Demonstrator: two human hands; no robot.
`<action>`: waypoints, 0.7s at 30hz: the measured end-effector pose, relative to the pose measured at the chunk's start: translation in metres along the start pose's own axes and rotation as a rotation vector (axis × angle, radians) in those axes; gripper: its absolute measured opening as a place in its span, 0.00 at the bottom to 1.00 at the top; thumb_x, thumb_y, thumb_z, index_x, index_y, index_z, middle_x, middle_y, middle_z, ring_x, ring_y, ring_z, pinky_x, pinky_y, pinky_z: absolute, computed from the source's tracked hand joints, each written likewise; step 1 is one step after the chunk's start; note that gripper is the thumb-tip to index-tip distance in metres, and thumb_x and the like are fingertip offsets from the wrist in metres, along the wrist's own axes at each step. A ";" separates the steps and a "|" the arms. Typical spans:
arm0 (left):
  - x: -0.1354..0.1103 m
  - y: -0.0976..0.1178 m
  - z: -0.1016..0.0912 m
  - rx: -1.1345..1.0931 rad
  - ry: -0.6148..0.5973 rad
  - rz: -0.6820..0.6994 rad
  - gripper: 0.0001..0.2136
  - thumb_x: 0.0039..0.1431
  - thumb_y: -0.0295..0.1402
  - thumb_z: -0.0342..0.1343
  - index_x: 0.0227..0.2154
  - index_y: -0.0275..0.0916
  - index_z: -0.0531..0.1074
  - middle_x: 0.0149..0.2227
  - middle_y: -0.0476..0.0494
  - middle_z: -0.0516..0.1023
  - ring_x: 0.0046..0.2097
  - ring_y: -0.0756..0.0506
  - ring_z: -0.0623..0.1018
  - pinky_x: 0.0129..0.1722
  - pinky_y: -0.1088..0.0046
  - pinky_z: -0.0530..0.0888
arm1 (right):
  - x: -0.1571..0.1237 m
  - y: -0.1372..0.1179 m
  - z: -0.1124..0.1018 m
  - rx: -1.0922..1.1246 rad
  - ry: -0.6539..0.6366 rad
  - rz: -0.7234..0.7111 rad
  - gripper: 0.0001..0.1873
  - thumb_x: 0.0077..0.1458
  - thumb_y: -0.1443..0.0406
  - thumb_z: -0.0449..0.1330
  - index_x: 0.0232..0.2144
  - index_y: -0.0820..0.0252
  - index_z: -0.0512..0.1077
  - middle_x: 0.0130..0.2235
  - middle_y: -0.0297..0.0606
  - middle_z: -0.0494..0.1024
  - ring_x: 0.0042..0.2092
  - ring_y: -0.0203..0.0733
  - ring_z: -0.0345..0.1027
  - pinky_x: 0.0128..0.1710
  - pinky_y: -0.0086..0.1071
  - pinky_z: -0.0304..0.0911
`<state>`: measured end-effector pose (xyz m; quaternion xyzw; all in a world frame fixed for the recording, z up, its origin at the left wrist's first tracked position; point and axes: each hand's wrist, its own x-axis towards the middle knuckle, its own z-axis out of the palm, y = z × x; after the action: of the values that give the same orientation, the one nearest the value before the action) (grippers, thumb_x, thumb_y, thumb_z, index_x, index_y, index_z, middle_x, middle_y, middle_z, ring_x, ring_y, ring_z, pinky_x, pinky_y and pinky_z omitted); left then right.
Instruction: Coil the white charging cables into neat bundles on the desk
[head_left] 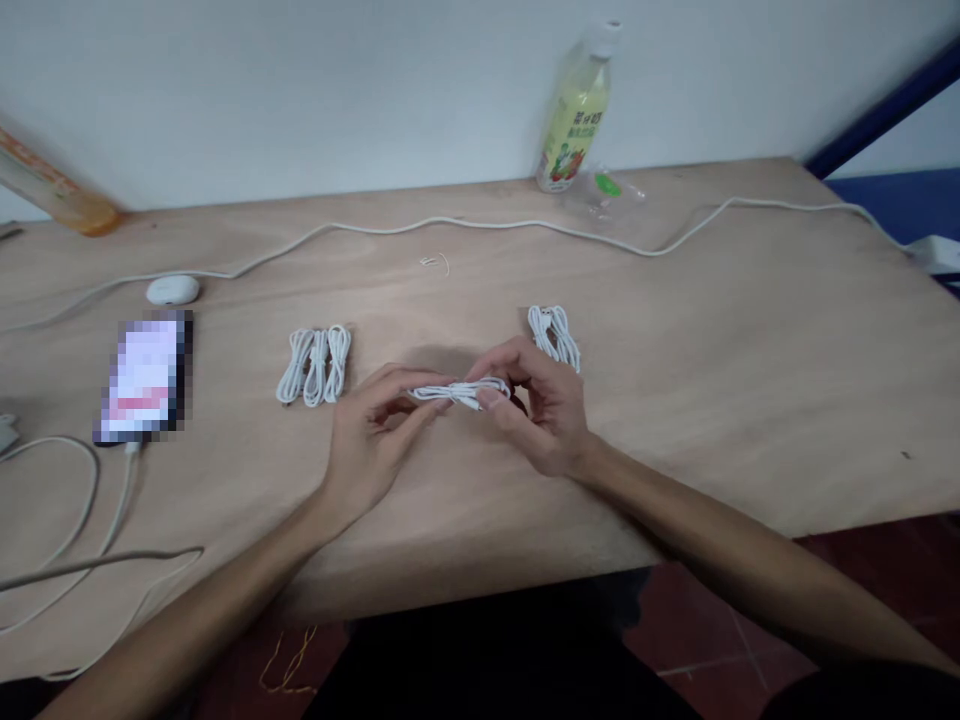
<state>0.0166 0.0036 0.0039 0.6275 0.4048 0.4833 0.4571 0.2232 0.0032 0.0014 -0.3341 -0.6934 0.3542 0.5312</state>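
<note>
Between my two hands is a coiled white cable point(459, 392), bundled long and narrow and held just above the table. My left hand point(379, 425) pinches its left end between thumb and fingers. At the other end, my right hand point(541, 405) grips the bundle, with the thumb lying across its front. Left of my left hand lie several coiled white cables point(316, 365), side by side in a row. Behind my right hand are more coiled white cables point(553, 335), partly hidden by its knuckles.
A phone point(142, 380) with a cord plugged in and a white earbud case point(173, 290) lie at the left. A long white power cord point(450, 222) crosses the wooden table point(720, 400). At the back stand a yellow drink bottle point(576, 120) and an orange drink bottle point(67, 195).
</note>
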 end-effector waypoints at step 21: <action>-0.003 -0.001 0.005 0.007 0.015 -0.194 0.16 0.58 0.34 0.74 0.50 0.39 0.86 0.42 0.44 0.90 0.39 0.46 0.86 0.43 0.72 0.82 | 0.014 0.010 0.008 0.571 0.053 0.538 0.13 0.57 0.56 0.75 0.40 0.57 0.81 0.25 0.24 0.70 0.20 0.27 0.48 0.18 0.27 0.44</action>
<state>0.0203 -0.0004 0.0019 0.5833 0.4686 0.4400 0.4966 0.2132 0.0189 -0.0016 -0.3516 -0.4406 0.6506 0.5089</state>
